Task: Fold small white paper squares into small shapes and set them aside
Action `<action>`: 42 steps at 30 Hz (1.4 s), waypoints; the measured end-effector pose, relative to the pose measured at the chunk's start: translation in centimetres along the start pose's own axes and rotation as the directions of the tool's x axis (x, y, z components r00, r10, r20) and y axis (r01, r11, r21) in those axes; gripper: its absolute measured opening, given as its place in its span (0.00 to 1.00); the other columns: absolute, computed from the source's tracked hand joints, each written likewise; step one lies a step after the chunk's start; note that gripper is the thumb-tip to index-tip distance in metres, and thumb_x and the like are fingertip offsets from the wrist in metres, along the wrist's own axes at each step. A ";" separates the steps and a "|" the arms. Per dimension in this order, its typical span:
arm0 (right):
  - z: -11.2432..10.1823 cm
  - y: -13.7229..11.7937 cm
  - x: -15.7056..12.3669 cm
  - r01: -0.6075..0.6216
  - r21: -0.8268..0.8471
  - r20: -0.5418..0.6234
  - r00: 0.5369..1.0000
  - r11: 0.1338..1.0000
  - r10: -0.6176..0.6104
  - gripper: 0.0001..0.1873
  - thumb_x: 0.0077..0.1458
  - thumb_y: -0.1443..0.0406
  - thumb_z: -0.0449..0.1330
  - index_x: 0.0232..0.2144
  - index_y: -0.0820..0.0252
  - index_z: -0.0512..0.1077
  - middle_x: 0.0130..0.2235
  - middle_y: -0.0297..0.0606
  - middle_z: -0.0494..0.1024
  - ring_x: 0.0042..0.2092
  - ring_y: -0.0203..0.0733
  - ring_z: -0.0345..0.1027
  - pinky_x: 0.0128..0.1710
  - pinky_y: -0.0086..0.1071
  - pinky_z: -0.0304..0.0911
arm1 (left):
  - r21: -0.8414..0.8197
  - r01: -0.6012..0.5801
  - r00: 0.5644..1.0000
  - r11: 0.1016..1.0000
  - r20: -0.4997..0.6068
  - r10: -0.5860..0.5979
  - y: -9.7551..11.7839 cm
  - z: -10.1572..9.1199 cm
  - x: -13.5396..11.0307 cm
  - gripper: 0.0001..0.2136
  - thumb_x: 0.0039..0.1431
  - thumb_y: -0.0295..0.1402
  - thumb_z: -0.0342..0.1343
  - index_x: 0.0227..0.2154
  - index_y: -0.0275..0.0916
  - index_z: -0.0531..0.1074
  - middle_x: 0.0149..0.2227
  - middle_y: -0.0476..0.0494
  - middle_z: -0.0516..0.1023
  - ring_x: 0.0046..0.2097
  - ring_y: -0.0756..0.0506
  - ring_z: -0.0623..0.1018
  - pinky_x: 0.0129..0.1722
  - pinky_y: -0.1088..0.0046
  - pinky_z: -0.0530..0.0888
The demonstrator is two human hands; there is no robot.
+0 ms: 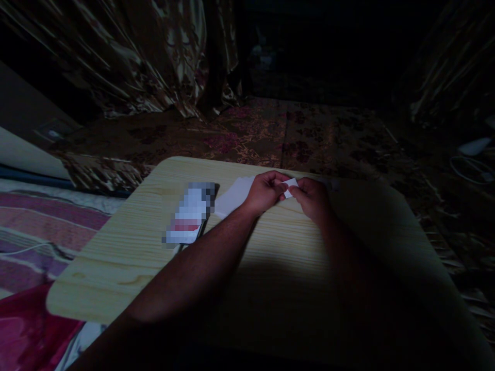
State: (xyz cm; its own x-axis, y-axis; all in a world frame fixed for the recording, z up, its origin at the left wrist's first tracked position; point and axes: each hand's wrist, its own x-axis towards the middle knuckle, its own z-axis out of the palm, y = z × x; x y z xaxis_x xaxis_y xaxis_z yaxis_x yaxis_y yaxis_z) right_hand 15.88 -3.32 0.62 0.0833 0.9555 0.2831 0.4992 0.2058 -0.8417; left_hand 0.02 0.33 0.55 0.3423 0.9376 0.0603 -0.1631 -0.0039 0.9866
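Between my two hands is a small white piece of paper (291,186), held just above the wooden table (116,257). My left hand (266,189) pinches its left edge with thumb and fingers. From the other side my right hand (311,197) grips it, thumb on top. Behind my left wrist lie white paper sheets (234,196), partly covered by the hand. Left of these sheets rests a phone (189,211) with a lit screen, its picture blurred into blocks.
A striped cloth (50,221) and a pink-red fabric (31,330) lie left of the table. Patterned curtains (174,51) hang beyond it, over a floral-covered surface (247,134). At the far right, a white cable (464,170) is dimly visible. The right side is in deep shadow.
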 end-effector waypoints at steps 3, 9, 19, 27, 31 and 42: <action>-0.1 -0.1 0.0 0.008 -0.032 -0.004 1.000 0.999 -0.008 0.15 0.52 0.57 0.60 0.19 0.58 0.66 0.19 0.30 0.66 0.25 0.34 0.57 0.26 0.30 0.51 | 0.007 -0.005 1.000 1.000 0.003 0.005 -0.2 -0.1 0.1 0.12 0.48 0.36 0.66 0.35 0.35 0.77 0.19 0.51 0.73 0.19 0.54 0.67 0.20 0.78 0.61; -0.1 -0.2 0.1 -0.040 -0.016 -0.003 0.999 0.999 0.040 0.18 0.52 0.55 0.62 0.18 0.58 0.66 0.18 0.30 0.66 0.23 0.34 0.58 0.25 0.31 0.51 | -0.073 -0.038 0.999 0.997 -0.035 0.035 -0.3 -0.1 0.3 0.12 0.46 0.34 0.67 0.33 0.35 0.76 0.19 0.52 0.72 0.18 0.55 0.65 0.18 0.77 0.59; -0.1 0.1 0.1 -0.001 0.010 -0.014 1.000 1.000 0.001 0.18 0.53 0.56 0.62 0.18 0.57 0.64 0.18 0.29 0.65 0.23 0.34 0.56 0.25 0.30 0.51 | -0.118 -0.018 0.997 0.993 -0.071 0.009 0.1 0.1 0.2 0.13 0.43 0.33 0.69 0.32 0.34 0.76 0.20 0.53 0.71 0.18 0.56 0.63 0.18 0.78 0.57; -0.2 -0.1 0.1 -0.023 -0.002 -0.012 1.000 1.000 0.023 0.18 0.52 0.55 0.63 0.18 0.57 0.66 0.18 0.29 0.66 0.23 0.34 0.57 0.25 0.31 0.52 | -0.139 -0.020 0.998 0.990 -0.056 0.012 -0.1 0.0 0.3 0.12 0.43 0.33 0.68 0.32 0.34 0.76 0.19 0.53 0.71 0.18 0.56 0.63 0.18 0.77 0.57; -0.1 0.0 0.1 -0.022 -0.005 -0.022 1.000 1.000 0.022 0.18 0.52 0.55 0.63 0.18 0.57 0.66 0.18 0.30 0.67 0.23 0.34 0.58 0.26 0.30 0.53 | -0.135 -0.010 0.998 0.991 -0.058 0.003 -0.1 0.0 0.3 0.13 0.44 0.34 0.68 0.32 0.34 0.76 0.20 0.53 0.70 0.18 0.56 0.62 0.18 0.78 0.56; -0.1 0.2 0.1 -0.035 0.008 -0.032 0.999 0.999 0.035 0.19 0.51 0.54 0.63 0.18 0.58 0.66 0.17 0.29 0.67 0.22 0.34 0.57 0.24 0.30 0.52 | -0.138 -0.003 0.998 0.990 -0.060 -0.005 0.1 0.1 0.3 0.13 0.43 0.34 0.69 0.32 0.35 0.76 0.20 0.53 0.71 0.18 0.56 0.62 0.18 0.78 0.56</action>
State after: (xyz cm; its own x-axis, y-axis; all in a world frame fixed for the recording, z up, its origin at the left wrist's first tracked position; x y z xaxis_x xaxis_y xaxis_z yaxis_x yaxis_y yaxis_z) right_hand 16.06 -3.20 0.53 0.1287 0.9548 0.2678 0.4891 0.1738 -0.8548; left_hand 0.17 0.54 0.68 0.2868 0.9569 0.0461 -0.2901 0.0409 0.9561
